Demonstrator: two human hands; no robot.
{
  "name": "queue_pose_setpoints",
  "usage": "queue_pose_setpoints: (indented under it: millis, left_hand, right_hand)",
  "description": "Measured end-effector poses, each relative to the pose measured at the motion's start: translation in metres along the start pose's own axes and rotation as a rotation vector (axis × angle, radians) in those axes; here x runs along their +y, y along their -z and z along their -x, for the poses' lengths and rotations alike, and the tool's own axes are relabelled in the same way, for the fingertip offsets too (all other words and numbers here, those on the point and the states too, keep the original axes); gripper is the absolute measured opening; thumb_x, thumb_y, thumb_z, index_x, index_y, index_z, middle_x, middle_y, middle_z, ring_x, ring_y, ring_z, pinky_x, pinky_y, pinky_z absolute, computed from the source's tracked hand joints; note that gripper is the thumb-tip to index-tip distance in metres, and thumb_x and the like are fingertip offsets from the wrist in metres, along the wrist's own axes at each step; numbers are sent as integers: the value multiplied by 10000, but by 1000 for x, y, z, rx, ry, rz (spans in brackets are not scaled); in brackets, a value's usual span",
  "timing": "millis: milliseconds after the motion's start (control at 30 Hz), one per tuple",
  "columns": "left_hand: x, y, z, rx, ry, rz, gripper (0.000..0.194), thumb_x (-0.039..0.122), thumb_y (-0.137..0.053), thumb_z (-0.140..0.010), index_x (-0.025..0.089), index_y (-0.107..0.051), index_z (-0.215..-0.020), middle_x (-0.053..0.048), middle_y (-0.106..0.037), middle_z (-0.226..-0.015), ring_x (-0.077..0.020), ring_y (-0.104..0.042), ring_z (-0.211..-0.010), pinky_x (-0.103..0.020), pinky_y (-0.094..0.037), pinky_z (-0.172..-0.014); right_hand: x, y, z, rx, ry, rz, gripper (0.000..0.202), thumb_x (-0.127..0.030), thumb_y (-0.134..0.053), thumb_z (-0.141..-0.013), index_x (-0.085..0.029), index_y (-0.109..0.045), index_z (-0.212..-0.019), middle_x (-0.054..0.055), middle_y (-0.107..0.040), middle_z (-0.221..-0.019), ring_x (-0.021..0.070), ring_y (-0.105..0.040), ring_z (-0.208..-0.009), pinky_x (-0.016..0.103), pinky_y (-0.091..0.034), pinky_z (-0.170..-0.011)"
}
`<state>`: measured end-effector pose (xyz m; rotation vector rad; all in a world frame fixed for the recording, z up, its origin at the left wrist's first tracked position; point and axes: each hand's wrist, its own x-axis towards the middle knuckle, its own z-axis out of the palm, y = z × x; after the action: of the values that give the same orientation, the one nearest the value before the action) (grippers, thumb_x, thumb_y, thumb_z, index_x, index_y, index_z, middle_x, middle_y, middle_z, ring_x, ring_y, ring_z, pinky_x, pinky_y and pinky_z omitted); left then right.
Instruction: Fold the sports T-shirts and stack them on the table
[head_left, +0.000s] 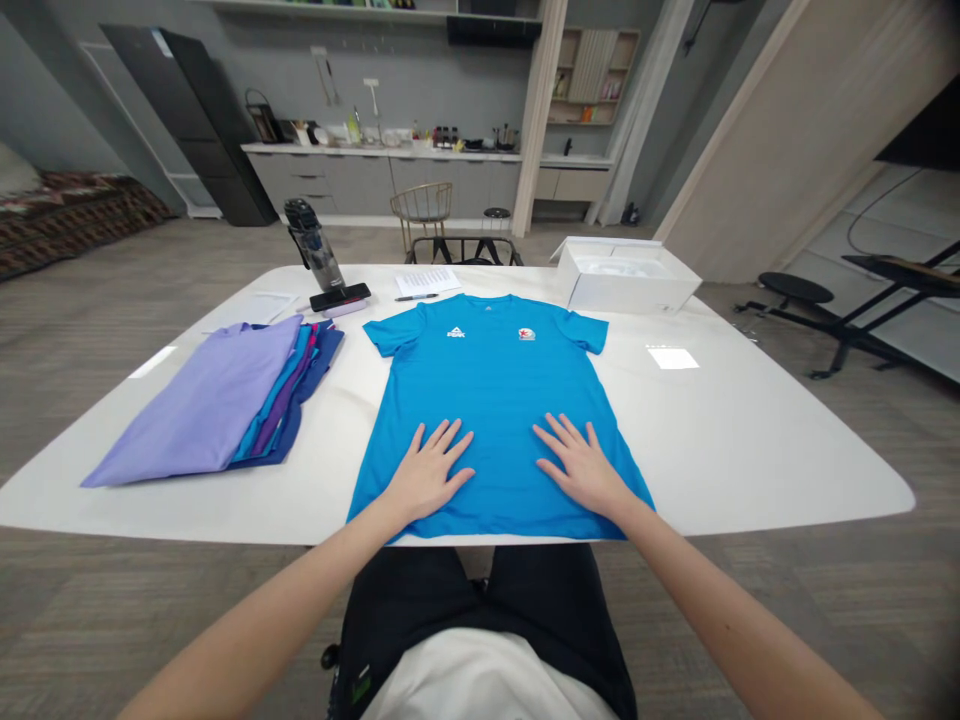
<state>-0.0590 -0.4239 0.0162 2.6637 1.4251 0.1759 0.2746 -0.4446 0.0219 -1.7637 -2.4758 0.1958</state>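
Observation:
A blue short-sleeved T-shirt [491,380] lies spread flat on the white table [750,440], its collar toward the far side and its hem near the front edge. Two small logos show on its chest. My left hand [431,472] rests palm down on the lower left of the shirt, fingers spread. On the lower right, my right hand [583,468] lies flat the same way. Neither hand holds anything.
Left of the shirt lies a pile of folded clothes [202,400], lavender on top. Behind it stand a dark bottle [316,250] and a phone [340,296]. A pen [416,297] and printed paper [431,280] lie beyond the left sleeve. An open white box [626,280] sits back right.

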Motion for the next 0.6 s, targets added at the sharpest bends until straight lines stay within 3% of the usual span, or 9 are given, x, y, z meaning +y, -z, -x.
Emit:
queue_pose_setpoints:
  millis: [133,333,467,600]
  left_hand:
    - [20,3,11,-17,-69,32,655,617,-373,-1021,376,-277,-1622,-36,-262,-1691,-301,-238,-1570,-592,-158,-1279]
    - [31,7,22,-12,-121,59,662,615,-365,-1022,421,-192,-1630,-2,-229,-1696,-279,-267,-1562,-560,-227,-1272]
    - [13,9,-20,4,-87,74,645,612,-305,-1037,408,-191,-1638,-8,-175,-1711,-283,-220,-1577,-583,-191,-1273]
    - [-17,3,-101,5,-4,77,642,613,-269,-1041,359,-274,-1631,-36,-190,-1715,-289,-188,-1585,-573,-181,-1271]
  right_hand:
    - [-21,-3,20,-60,87,-54,621,-633,-331,-1035,-434,-279,-1620,-13,-209,-1702,325,-154,-1577,695,-48,-1235]
    - [-18,4,43,-124,73,-102,639,-635,-355,-1028,-484,-188,-1626,-37,-179,-1702,343,-135,-1577,723,-66,-1226]
    - [3,17,8,-103,5,-124,601,-613,-286,-1051,-457,-236,-1628,-27,-173,-1708,314,-123,-1582,687,-112,-1237]
    - [42,18,-68,-77,-91,-110,641,-621,-232,-1054,-344,-329,-1624,30,-165,-1718,313,-110,-1585,654,-157,-1239]
